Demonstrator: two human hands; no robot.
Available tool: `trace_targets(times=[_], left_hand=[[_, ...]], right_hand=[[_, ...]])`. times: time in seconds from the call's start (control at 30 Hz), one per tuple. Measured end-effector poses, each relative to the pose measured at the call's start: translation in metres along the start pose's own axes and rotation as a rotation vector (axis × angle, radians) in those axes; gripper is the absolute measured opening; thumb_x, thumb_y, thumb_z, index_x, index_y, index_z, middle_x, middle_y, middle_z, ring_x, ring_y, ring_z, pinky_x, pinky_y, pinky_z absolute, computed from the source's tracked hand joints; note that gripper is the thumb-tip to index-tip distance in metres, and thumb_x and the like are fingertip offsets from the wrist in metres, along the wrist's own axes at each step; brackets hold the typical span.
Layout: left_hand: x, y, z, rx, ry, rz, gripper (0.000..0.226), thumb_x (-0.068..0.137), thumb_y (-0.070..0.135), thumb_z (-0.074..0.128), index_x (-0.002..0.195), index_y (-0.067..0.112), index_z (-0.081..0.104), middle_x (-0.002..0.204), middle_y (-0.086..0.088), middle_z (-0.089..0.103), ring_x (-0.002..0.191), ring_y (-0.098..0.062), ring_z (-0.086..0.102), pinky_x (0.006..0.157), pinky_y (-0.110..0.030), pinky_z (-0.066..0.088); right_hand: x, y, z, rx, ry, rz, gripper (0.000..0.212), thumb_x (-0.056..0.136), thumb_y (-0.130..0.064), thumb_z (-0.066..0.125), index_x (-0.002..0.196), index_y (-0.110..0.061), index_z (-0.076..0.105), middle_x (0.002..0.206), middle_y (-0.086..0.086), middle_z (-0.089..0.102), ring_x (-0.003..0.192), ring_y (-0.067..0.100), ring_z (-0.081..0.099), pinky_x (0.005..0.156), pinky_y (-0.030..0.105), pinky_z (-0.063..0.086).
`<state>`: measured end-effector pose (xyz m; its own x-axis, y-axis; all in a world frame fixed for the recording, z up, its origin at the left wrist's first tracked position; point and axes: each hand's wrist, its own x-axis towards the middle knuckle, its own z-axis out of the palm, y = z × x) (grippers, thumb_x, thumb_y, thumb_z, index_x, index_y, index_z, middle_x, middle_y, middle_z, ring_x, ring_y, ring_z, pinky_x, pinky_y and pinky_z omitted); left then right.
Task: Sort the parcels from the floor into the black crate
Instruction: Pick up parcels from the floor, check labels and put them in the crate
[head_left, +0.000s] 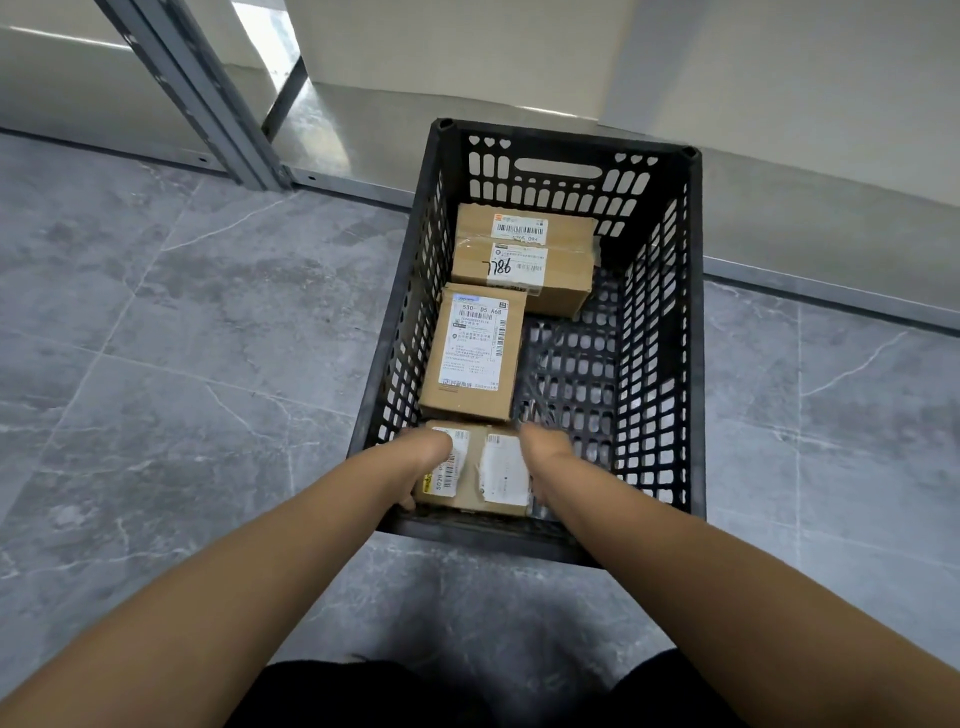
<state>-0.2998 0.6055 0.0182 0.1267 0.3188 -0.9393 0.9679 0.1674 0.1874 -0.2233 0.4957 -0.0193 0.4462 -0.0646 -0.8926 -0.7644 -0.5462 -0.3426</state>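
A black perforated crate (670, 332) stands on the grey floor. Inside it, along the left wall, lie cardboard parcels with white labels: a far parcel (524, 260) marked "7786" and a middle parcel (472, 353). At the near end sits a small parcel (480, 470), held between both hands. My left hand (426, 457) grips its left side and my right hand (540, 457) grips its right side. The fingers are partly hidden behind the parcel.
The crate's right half shows bare mesh bottom (576, 374). A grey metal shelf frame (208, 104) stands at the back left, against a pale wall (727, 78). Grey marble floor tiles (182, 364) surround the crate. No loose parcels show on the floor.
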Motion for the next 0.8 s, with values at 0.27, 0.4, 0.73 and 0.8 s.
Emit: trace_targets(times=[0.27,0.4,0.73,0.8], left_hand=[[0.002,0.0,-0.001,0.023,0.034,0.075,0.063,0.084,0.015,0.052,0.141,0.006,0.026,0.13,-0.018,0.051,0.12,-0.034,0.049,0.103,-0.044,0.042],[0.001,0.003,0.001,0.006,0.025,0.084,0.066,0.085,0.014,0.053,0.142,0.005,0.023,0.134,-0.018,0.048,0.123,-0.033,0.047,0.104,-0.042,0.041],[0.006,0.009,0.002,0.032,0.046,0.088,0.061,0.082,0.008,0.052,0.138,0.002,0.027,0.13,-0.018,0.047,0.12,-0.031,0.045,0.096,-0.035,0.041],[0.003,0.008,-0.002,-0.005,0.02,0.101,0.063,0.08,0.011,0.053,0.138,0.005,0.029,0.128,-0.018,0.048,0.118,-0.032,0.046,0.1,-0.042,0.041]], right_hand=[[0.011,0.004,-0.007,-0.121,-0.259,-0.035,0.023,0.093,0.001,0.034,0.108,-0.007,0.05,0.098,0.012,0.059,0.085,0.023,0.055,0.089,0.048,0.052],[0.009,0.006,-0.011,-0.123,-0.31,-0.023,0.039,0.093,0.006,0.031,0.123,-0.01,0.049,0.129,0.015,0.054,0.117,0.033,0.054,0.088,0.058,0.051],[0.018,0.011,-0.014,-0.157,-0.381,0.0,0.043,0.091,0.005,0.035,0.13,-0.011,0.043,0.135,0.015,0.05,0.12,0.031,0.05,0.096,0.057,0.046],[0.015,0.01,-0.018,-0.225,-0.348,-0.002,0.053,0.09,-0.002,0.042,0.142,-0.013,0.033,0.143,0.015,0.041,0.122,0.03,0.046,0.1,0.053,0.043]])
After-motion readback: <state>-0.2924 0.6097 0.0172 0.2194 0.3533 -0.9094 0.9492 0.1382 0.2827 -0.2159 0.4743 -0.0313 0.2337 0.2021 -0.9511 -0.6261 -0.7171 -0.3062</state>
